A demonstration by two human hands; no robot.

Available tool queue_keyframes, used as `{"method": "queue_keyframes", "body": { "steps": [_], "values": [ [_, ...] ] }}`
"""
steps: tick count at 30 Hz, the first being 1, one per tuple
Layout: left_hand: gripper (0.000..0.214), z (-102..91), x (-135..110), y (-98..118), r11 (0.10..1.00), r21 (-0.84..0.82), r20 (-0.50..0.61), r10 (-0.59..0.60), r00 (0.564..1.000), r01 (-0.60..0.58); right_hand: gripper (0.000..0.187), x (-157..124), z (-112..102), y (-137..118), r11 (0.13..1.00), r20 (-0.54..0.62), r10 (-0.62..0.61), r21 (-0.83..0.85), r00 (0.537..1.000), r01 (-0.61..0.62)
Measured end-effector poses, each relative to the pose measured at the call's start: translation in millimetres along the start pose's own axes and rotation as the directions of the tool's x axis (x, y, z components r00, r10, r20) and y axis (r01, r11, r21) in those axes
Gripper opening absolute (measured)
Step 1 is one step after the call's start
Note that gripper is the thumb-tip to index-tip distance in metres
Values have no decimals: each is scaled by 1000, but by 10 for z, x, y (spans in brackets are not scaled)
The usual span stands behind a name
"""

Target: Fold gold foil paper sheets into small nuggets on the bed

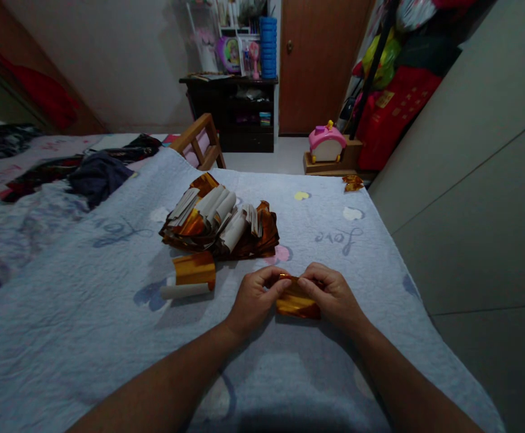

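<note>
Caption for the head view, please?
Left hand and right hand hold a gold foil sheet on a pale blue bedspread, with a heap of gold sheets beyond.

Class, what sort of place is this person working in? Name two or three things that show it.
Most likely a home bedroom. The left hand and right hand hold a gold paper over a quilted bedspread, clothes lie heaped on the bed, and a dark shelf unit stands beside a wooden door.
</note>
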State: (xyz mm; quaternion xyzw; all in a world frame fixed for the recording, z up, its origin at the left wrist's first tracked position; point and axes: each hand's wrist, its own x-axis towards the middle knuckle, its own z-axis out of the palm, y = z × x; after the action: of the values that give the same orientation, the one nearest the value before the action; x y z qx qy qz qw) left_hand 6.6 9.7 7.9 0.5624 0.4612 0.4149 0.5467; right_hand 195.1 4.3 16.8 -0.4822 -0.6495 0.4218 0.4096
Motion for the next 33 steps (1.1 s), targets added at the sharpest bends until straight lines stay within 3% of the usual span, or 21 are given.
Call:
{"method": "queue_keyframes", "body": {
  "steps": [8,16,22,27,33],
  "values": [
    [26,-39,-3,61,985,154,1,81,997,-80,21,2,-3,-3,1000,43,-12,-17,999,13],
    [37,-22,15,46,999,45,119,-24,993,19,20,9,0,-4,1000,129,11,-26,992,-8],
    [27,-12,13,11,997,-55,243,-45,969,60,24,-3,20,36,997,-13,67,-24,998,-67],
    [17,-9,33,-9,996,-53,232,-58,971,72,26,-1,1,54,989,-68,141,47,988,-138],
    [26,-30,46,12,988,-110,201,-85,976,109,22,13,-16,47,957,48,204,199,978,-210]
  ]
}}
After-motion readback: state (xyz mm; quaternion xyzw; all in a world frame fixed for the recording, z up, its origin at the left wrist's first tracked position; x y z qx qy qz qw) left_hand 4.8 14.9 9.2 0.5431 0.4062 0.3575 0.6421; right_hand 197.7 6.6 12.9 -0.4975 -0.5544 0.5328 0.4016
